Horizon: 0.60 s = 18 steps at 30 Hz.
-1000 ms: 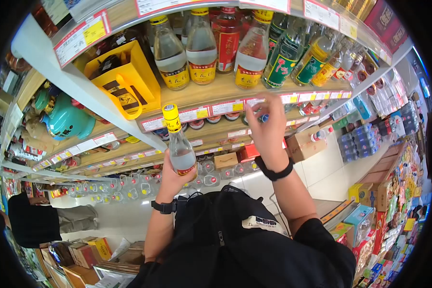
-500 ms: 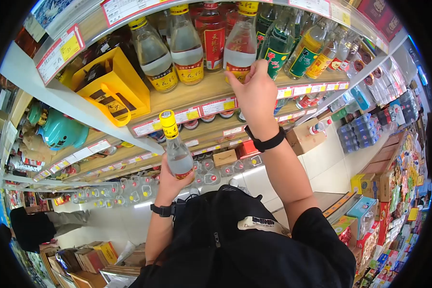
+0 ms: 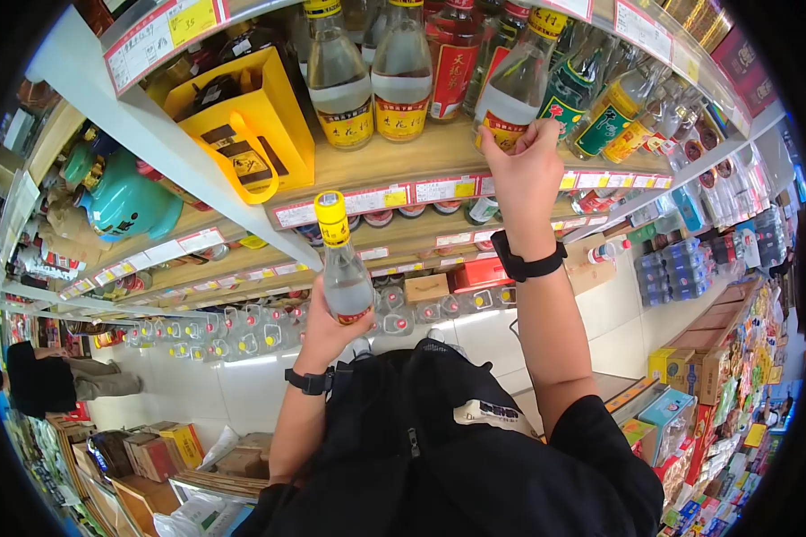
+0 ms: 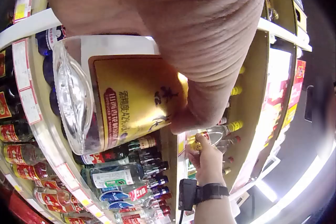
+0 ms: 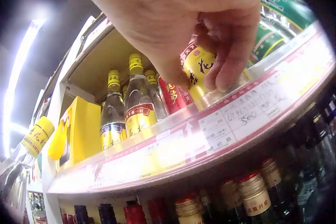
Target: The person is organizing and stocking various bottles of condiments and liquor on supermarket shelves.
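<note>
In the head view my left hand [image 3: 330, 327] grips a clear bottle [image 3: 346, 279] with a yellow cap, held upright in front of the shelf. The bottle's base and gold label [image 4: 137, 98] fill much of the left wrist view. My right hand [image 3: 527, 179] pinches the lower part of another clear bottle [image 3: 518, 82], which leans to the right at the shelf's front edge. In the right wrist view my thumb and fingers are around its yellow label [image 5: 199, 71]. Two similar clear bottles [image 3: 401, 80] and a red-labelled bottle [image 3: 451, 67] stand to its left.
A yellow gift bag [image 3: 282, 134] stands at the shelf's left end, beside a white upright post [image 3: 166, 134]. Green-labelled bottles [image 3: 607, 121] are on the right. A price-tag rail [image 3: 439, 190] runs along the shelf edge. Large jugs [image 3: 269, 336] line the floor.
My right hand has gone from empty in front of the shelf to gripping the lower part of the bottle, which has tilted to the right. My left hand still holds its bottle.
</note>
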### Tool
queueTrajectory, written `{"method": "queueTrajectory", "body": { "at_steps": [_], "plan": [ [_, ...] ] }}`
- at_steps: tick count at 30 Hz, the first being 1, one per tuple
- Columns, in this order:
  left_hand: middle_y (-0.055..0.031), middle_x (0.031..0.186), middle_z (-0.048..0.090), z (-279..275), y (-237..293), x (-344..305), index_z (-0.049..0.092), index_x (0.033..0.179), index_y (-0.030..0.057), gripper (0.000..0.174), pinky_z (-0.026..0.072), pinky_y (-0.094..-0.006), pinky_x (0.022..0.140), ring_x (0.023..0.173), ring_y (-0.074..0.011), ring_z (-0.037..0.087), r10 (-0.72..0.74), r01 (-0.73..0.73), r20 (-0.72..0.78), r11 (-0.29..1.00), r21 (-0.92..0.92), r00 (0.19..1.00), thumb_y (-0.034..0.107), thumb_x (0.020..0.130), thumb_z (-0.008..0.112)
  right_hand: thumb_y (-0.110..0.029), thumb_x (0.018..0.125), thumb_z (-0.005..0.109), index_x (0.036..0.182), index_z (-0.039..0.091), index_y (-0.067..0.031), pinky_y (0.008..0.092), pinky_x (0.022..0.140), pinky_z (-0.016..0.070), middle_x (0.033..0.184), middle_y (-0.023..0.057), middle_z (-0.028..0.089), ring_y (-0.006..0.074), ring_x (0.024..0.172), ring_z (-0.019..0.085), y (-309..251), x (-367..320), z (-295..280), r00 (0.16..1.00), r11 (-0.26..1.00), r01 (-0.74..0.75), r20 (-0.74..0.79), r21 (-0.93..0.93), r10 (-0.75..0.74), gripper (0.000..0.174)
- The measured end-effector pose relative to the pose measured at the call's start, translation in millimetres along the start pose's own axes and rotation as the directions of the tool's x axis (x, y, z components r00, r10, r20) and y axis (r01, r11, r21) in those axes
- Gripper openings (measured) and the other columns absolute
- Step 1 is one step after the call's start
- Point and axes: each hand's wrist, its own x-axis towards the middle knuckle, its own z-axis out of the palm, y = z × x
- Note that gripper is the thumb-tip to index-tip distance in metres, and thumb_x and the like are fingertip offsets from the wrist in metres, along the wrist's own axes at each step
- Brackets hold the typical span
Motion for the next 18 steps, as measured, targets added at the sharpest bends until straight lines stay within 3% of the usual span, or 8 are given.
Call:
{"method": "queueTrajectory", "body": {
  "at_steps": [2, 7, 9, 11, 13, 15, 17, 18],
  "plan": [
    [-0.0078, 0.127, 0.059, 3.7, 8.3, -0.8, 0.042, 0.141, 0.0077, 0.077, 0.0531, -0.037, 0.098, 0.113, -0.0163, 0.062, 0.023, -0.022, -0.024, 0.999, 0.023, 0.999, 0.001, 0.077, 0.085, -0.027, 0.08, 0.09, 0.095, 0.047, -0.0057, 0.0363, 0.054, 0.0476, 0.066, 0.0071, 0.055, 0.0232, 0.056, 0.058, -2.8, -1.3, -2.7, 0.999, 0.999, -0.007, 0.031, 0.033, 0.006, 0.051],
    [-0.0109, 0.132, 0.054, 24.2, 47.1, 19.3, 0.026, 0.147, 0.006, 0.09, 0.0502, -0.0386, 0.103, 0.117, -0.0188, 0.06, 0.141, -0.131, 0.063, 0.98, -0.152, 0.988, 0.002, 0.078, 0.084, -0.018, 0.088, 0.084, 0.098, 0.049, -0.0044, 0.0291, 0.055, 0.0475, 0.072, 0.0067, 0.059, 0.0152, 0.061, 0.06, 11.8, -25.5, -7.6, 0.999, 0.979, 0.022, 0.038, 0.202, -0.03, 0.039],
    [-0.0122, 0.132, 0.053, 37.9, 69.9, 40.6, 0.021, 0.148, 0.0052, 0.095, 0.0498, -0.0386, 0.102, 0.117, -0.0193, 0.06, 0.22, -0.22, 0.04, 0.975, -0.005, 0.975, 0.003, 0.078, 0.086, -0.012, 0.091, 0.08, 0.102, 0.051, -0.0029, 0.0254, 0.058, 0.0487, 0.075, 0.0053, 0.06, 0.0113, 0.065, 0.061, 15.6, -36.1, -15.0, 0.995, 0.917, 0.059, 0.047, 0.395, -0.084, 0.032],
    [-0.0122, 0.133, 0.051, 61.1, 110.9, 63.9, 0.027, 0.145, 0.0042, 0.09, 0.05, -0.038, 0.101, 0.119, -0.0186, 0.058, 0.344, -0.352, 0.077, 0.926, 0.136, 0.936, 0.006, 0.079, 0.088, -0.007, 0.092, 0.077, 0.111, 0.053, -0.0008, 0.0237, 0.06, 0.0501, 0.086, 0.0063, 0.063, 0.0105, 0.069, 0.064, 13.1, -48.8, -27.8, 0.984, 0.874, -0.042, 0.172, 0.485, -0.048, 0.031],
    [-0.0129, 0.132, 0.051, 78.8, 140.8, 87.3, 0.032, 0.143, 0.0033, 0.087, 0.0491, -0.0385, 0.102, 0.121, -0.0205, 0.057, 0.348, -0.355, 0.107, 0.933, 0.054, 0.931, 0.009, 0.078, 0.088, -0.005, 0.093, 0.075, 0.119, 0.053, 0.0001, 0.0235, 0.061, 0.0503, 0.098, 0.0087, 0.064, 0.0104, 0.073, 0.066, -5.8, -56.0, -34.7, 0.898, 0.657, -0.33, 0.44, 0.678, -0.003, 0.034],
    [-0.0136, 0.131, 0.051, 92.3, 151.3, 108.9, 0.037, 0.142, 0.0023, 0.083, 0.0483, -0.039, 0.102, 0.122, -0.0225, 0.056, 0.352, -0.352, 0.143, 0.936, -0.03, 0.925, 0.011, 0.078, 0.089, -0.002, 0.094, 0.073, 0.127, 0.051, 0.0006, 0.0244, 0.064, 0.0531, 0.109, 0.0105, 0.063, 0.0115, 0.074, 0.067, -10.1, -57.9, -32.9, 0.885, 0.717, -0.279, 0.46, 0.639, -0.066, 0.039],
    [-0.015, 0.127, 0.051, 113.9, 160.8, 131.6, 0.046, 0.137, 0.0011, 0.075, 0.0455, -0.0404, 0.105, 0.122, -0.0274, 0.054, 0.589, -0.564, 0.016, 0.766, 0.308, 0.808, 0.015, 0.077, 0.09, -0.001, 0.092, 0.072, 0.131, 0.051, 0.0001, 0.0264, 0.066, 0.0563, 0.112, 0.0121, 0.063, 0.013, 0.078, 0.068, -14.1, -51.7, -38.9, 0.92, 0.709, -0.186, 0.373, 0.681, -0.117, 0.044],
    [-0.0162, 0.124, 0.052, 121.7, 160.2, 142.2, 0.05, 0.136, 0.0005, 0.074, 0.0439, -0.0415, 0.105, 0.12, -0.0313, 0.053, 0.595, -0.57, -0.033, 0.783, 0.249, 0.803, 0.018, 0.075, 0.09, 0.001, 0.089, 0.073, 0.139, 0.049, -0.0016, 0.0283, 0.068, 0.0586, 0.121, 0.0137, 0.06, 0.0155, 0.084, 0.068, -17.3, -47.3, -42.7, 0.914, 0.741, -0.173, 0.386, 0.649, -0.125, 0.055]
  ]
}}
